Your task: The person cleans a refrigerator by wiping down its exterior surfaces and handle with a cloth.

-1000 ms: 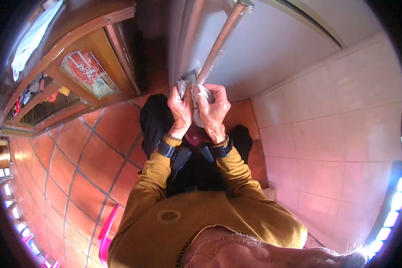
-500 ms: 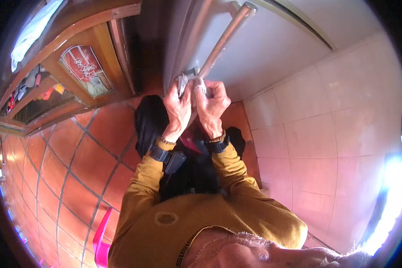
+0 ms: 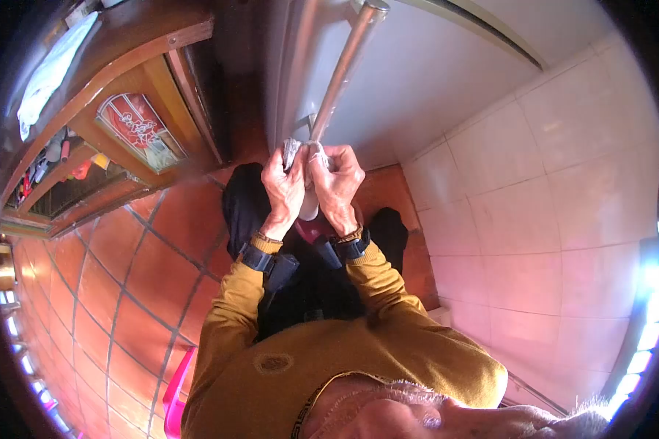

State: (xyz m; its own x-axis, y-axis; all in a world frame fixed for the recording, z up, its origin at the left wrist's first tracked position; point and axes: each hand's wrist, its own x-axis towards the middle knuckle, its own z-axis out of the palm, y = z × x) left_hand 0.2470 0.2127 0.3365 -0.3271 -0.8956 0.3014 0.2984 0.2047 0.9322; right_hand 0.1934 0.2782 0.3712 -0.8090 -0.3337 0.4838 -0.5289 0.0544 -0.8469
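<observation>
A long metal bar handle [image 3: 348, 66] stands out from a pale grey appliance door [image 3: 425, 95]. Around its lower part a thin whitish-grey cloth [image 3: 317, 154] is bunched between my hands. My left hand [image 3: 283, 189] pinches the cloth on the left side, and a crumpled end sticks up past the thumb. On the right, my right hand [image 3: 337, 184] grips the cloth with fingers curled and thumb pressed against the bar. The hands are side by side, nearly touching. Between the wrists shows a pale rounded end that I cannot identify for certain.
To the left stands a wooden cabinet [image 3: 150, 80] with a decorated glass panel and cluttered shelves. A white cloth [image 3: 55, 77] hangs over its top edge. White wall tiles [image 3: 520, 212] rise at the right. Terracotta floor tiles [image 3: 154, 249] hold a pink plastic piece [image 3: 176, 395].
Both hands have slid a little lower along the handle with the cloth. The pale rounded end between the wrists now shows. The whole view has shifted slightly.
</observation>
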